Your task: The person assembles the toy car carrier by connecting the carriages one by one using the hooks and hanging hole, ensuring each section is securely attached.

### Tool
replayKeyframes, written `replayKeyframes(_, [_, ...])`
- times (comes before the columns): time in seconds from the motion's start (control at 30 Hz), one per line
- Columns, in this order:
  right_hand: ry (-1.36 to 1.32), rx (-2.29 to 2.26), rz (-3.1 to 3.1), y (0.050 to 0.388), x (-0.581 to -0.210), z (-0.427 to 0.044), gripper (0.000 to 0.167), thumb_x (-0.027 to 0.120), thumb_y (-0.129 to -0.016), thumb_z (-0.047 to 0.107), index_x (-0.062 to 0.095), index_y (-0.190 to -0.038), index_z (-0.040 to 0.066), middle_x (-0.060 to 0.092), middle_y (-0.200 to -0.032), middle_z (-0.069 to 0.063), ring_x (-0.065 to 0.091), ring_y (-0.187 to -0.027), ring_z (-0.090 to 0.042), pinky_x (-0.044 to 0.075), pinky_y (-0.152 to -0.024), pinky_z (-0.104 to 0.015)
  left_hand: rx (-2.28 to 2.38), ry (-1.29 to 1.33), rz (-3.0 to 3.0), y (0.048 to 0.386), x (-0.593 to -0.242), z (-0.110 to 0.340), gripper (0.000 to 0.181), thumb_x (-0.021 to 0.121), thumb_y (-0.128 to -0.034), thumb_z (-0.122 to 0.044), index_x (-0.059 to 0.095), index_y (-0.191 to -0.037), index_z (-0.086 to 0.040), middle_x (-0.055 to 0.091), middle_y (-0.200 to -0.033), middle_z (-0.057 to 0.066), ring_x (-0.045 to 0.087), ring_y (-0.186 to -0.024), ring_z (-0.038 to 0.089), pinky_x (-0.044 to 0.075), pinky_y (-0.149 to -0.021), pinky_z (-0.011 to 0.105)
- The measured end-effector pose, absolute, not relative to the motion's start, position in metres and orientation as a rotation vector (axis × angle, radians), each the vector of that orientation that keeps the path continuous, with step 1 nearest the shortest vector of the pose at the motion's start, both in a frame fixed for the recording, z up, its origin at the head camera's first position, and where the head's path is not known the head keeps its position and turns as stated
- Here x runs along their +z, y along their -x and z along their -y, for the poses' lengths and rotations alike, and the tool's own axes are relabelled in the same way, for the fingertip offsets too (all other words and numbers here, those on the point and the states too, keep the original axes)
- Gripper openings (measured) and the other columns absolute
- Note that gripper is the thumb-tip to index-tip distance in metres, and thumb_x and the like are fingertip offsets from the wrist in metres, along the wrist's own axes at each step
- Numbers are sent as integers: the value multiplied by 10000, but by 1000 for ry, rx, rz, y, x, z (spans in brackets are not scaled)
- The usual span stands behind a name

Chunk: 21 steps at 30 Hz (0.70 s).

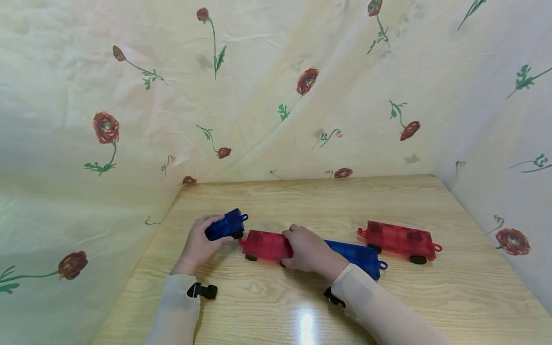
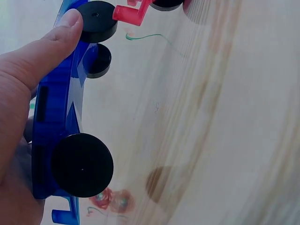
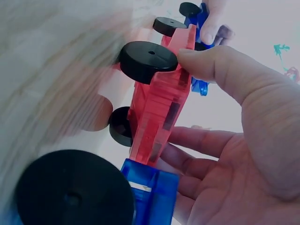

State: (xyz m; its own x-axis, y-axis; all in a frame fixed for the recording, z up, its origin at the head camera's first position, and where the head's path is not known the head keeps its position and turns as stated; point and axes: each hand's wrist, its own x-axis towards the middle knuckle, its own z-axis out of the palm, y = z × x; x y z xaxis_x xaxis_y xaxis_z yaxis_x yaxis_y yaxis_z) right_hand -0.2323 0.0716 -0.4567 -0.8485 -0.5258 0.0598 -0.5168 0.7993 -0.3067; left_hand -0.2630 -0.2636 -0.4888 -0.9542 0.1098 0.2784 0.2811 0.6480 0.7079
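Observation:
My left hand (image 1: pixel 201 245) holds a small blue toy wagon (image 1: pixel 226 225) with black wheels, thumb and fingers on opposite sides. In the left wrist view this wagon (image 2: pixel 56 122) is tilted up off the wooden table, and a red hook shows close to one wheel. With my right hand (image 1: pixel 311 252) I grip the rear of a red toy wagon (image 1: pixel 264 245), thumb beside a wheel in the right wrist view. That wagon's front hook lies just below the blue wagon; whether they touch I cannot tell. Behind it stands a second blue wagon (image 1: pixel 360 259), partly hidden by my right hand and forearm.
Another red wagon (image 1: pixel 398 239) stands to the right on the wooden table (image 1: pixel 258 306), beside the second blue one, with a loop at its right end. A flower-printed cloth (image 1: pixel 258 96) hangs behind the table and along both sides.

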Motion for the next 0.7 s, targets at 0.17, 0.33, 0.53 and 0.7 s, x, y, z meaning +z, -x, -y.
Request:
replayKeyframes(0.17, [798, -510, -2940, 234, -453, -75, 693, 874, -835, 384, 653, -1365, -5, 639, -1147, -82, 623, -976, -224, 562, -879, -392, -1198, 312, 2643, 264, -489, 267, 645, 906, -825, -424, 662, -1399, -257, 531, -1479, 76, 460, -1357, 366, 407, -1096, 661])
replayKeyframes(0.33, [761, -501, -2946, 237, -453, -79, 695, 878, -845, 382, 646, -1375, -3, 635, -1153, -88, 618, -977, -229, 556, -883, -390, -1195, 311, 2622, 266, -490, 270, 630, 910, -826, -405, 671, -1388, -249, 544, -1464, 64, 466, -1356, 351, 395, -1113, 641])
replayKeyframes(0.53, [724, -540, -2915, 241, -454, -83, 695, 880, -850, 359, 635, -1389, -5, 635, -1187, -94, 625, -1020, -246, 552, -914, -404, -1216, 317, 2631, 265, -491, 270, 634, 911, -825, -409, 670, -1385, -240, 535, -1470, 66, 469, -1354, 364, 399, -1103, 661])
replayKeyframes(0.7, [683, -578, -2869, 246, -453, -88, 716, 881, -858, 351, 613, -1432, 16, 622, -1283, -98, 623, -1127, -264, 536, -979, -420, -1212, 319, 2639, 264, -492, 271, 639, 924, -809, -400, 677, -1378, -249, 545, -1465, 71, 474, -1353, 375, 402, -1094, 674])
